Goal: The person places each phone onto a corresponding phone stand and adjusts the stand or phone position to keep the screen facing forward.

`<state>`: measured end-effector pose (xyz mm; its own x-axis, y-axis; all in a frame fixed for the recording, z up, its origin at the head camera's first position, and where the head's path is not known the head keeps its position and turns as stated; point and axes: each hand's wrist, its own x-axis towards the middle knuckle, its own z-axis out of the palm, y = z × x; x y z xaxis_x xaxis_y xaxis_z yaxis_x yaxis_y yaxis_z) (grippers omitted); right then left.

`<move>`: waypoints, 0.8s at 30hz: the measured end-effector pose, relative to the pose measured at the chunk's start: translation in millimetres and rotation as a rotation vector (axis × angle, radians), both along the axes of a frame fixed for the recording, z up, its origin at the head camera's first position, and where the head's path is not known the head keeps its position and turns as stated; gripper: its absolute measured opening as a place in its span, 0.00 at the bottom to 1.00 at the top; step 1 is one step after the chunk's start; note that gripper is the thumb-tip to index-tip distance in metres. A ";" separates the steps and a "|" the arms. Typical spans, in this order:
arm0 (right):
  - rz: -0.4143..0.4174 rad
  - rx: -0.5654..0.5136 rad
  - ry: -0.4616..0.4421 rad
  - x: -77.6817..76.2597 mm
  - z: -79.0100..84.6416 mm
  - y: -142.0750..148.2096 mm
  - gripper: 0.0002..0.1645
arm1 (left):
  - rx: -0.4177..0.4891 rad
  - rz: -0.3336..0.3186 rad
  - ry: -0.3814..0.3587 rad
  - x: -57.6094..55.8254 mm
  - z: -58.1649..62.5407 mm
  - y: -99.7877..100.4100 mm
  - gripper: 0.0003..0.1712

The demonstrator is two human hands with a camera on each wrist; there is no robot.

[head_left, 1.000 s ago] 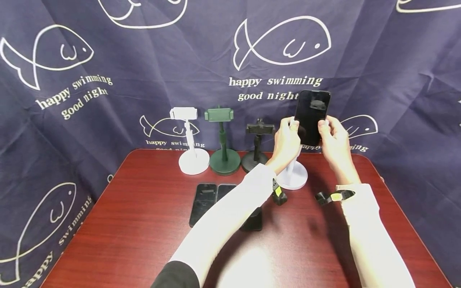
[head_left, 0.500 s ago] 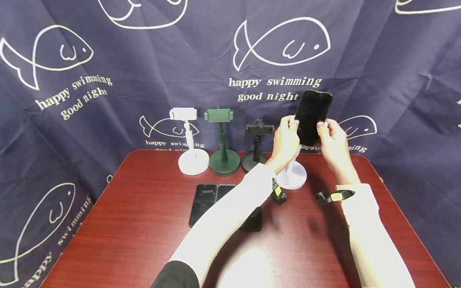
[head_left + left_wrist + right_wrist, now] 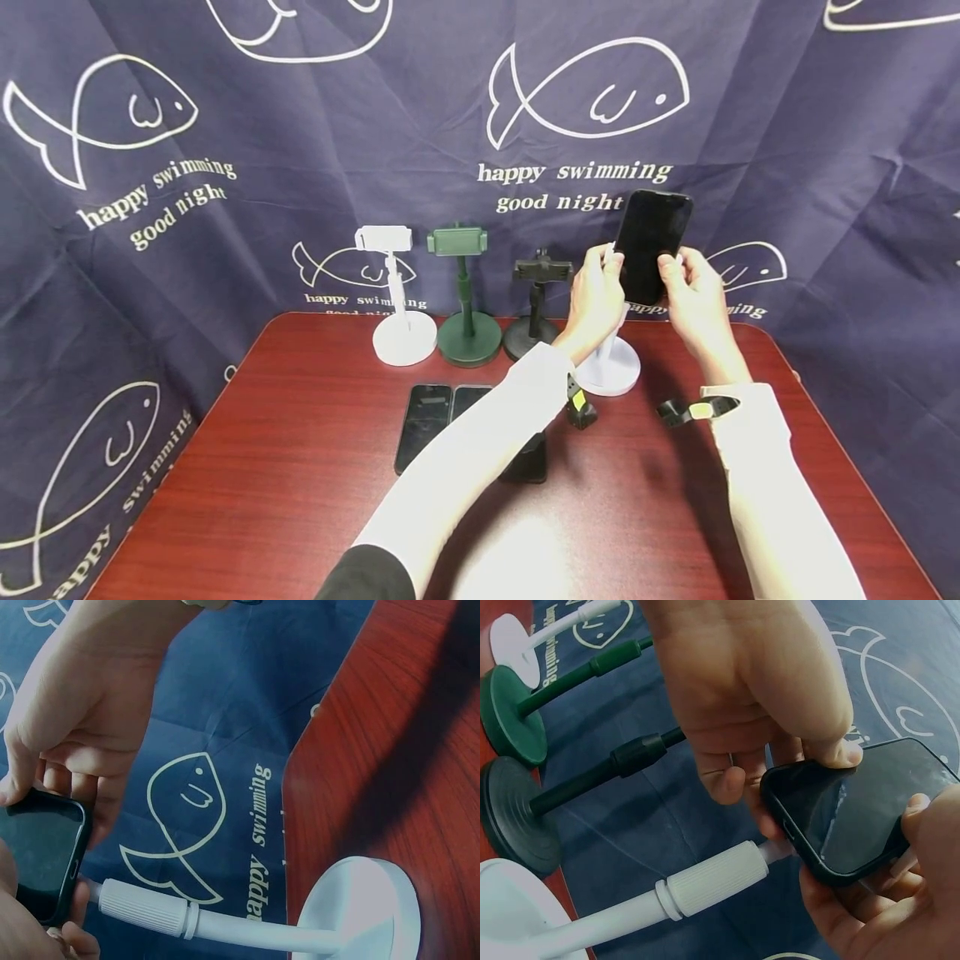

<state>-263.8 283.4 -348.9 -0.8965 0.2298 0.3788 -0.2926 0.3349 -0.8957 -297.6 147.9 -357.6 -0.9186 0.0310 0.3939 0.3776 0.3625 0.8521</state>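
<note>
A black smartphone (image 3: 651, 242) is upright and slightly tilted in the head view, in front of the top of a white phone stand. That stand's round base (image 3: 611, 367) rests on the table, and its ribbed stem (image 3: 142, 906) shows in the left wrist view. My left hand (image 3: 598, 292) grips the phone's left edge, thumb at the front. On the right edge, my right hand (image 3: 697, 300) pinches likewise, its thumb over the screen. White bits of the stand's clamp show beside both thumbs. The phone hides most of the clamp; whether it sits fully inside I cannot tell.
Left of my hands stand a black phone stand (image 3: 537, 292), a green one (image 3: 465, 292) and another white one (image 3: 397, 292). Black phones (image 3: 423, 425) lie on the red-brown table (image 3: 300, 500), partly under my left sleeve. A fish-print cloth (image 3: 420, 125) hangs behind.
The phone has tilted slightly, its top shifting a little to the right. My right thumb has moved slightly left and down on the screen. Both hands keep their hold.
</note>
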 end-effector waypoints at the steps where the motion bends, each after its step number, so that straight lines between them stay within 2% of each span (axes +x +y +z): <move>1: -0.006 0.010 -0.003 -0.1 0.0 -0.2 0.06 | 0.004 -0.003 0.001 0.2 -0.4 -0.6 0.20; 7: -0.038 0.025 -0.017 -0.2 -1.1 -0.4 0.05 | 0.008 -0.022 0.000 1.2 -5.8 -4.9 0.19; 12: -0.070 0.080 -0.036 2.6 -8.1 -1.0 0.09 | -0.026 -0.033 -0.022 5.4 -15.7 -9.4 0.19; 16: -0.007 0.022 -0.053 3.9 -15.9 -1.8 0.07 | -0.059 -0.058 -0.046 11.4 -26.3 -14.0 0.19; 19: 0.047 0.008 -0.067 4.8 -22.3 -3.0 0.09 | -0.085 -0.072 -0.053 15.8 -35.6 -18.8 0.19; 24: 0.045 0.155 -0.075 10.9 -32.2 -3.9 0.18 | -0.125 -0.114 -0.003 22.2 -52.1 -29.5 0.17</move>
